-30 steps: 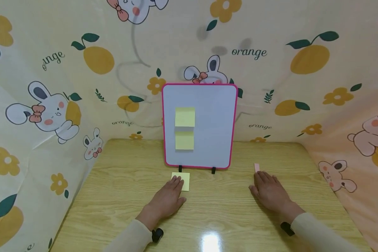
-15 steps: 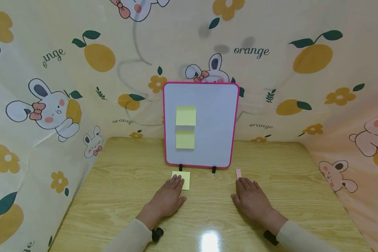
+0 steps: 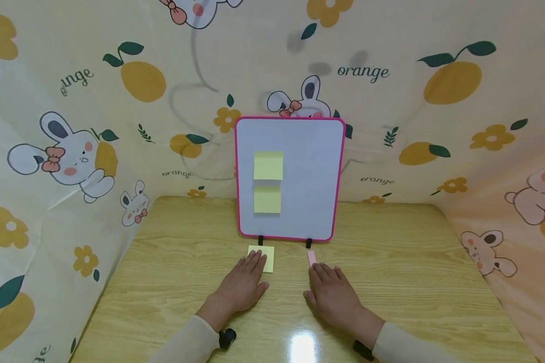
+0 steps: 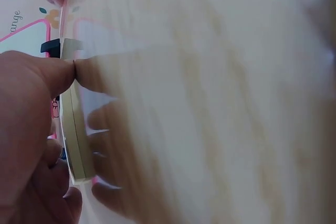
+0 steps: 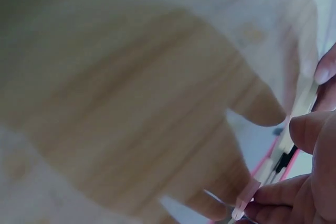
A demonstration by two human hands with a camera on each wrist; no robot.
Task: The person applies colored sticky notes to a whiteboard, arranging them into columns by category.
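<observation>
My left hand (image 3: 242,285) rests palm down over a yellow sticky note pad (image 3: 269,259), its fingertips lying on the pad. Seen edge-on in the left wrist view, that pad (image 4: 79,148) is thick, with the thumb near one end. To the right, my right hand (image 3: 333,297) lies low over the table, fingers extended, touching the near end of a narrow pink sticky note pad (image 3: 312,258). The same pink pad (image 5: 247,195) shows under the fingertips in the right wrist view. Part of each pad is hidden beneath the fingers.
A small whiteboard (image 3: 311,176) with a pink frame leans upright behind the hands on black feet (image 3: 309,243). An upper yellow note (image 3: 268,165) and a lower yellow note (image 3: 267,200) are stuck on its left half. Patterned cloth walls surround the wooden table (image 3: 404,262).
My right hand has slid left across the table along with the pink sticky note pad, from right of the whiteboard to below its right foot. The left hand stays on the yellow pad.
</observation>
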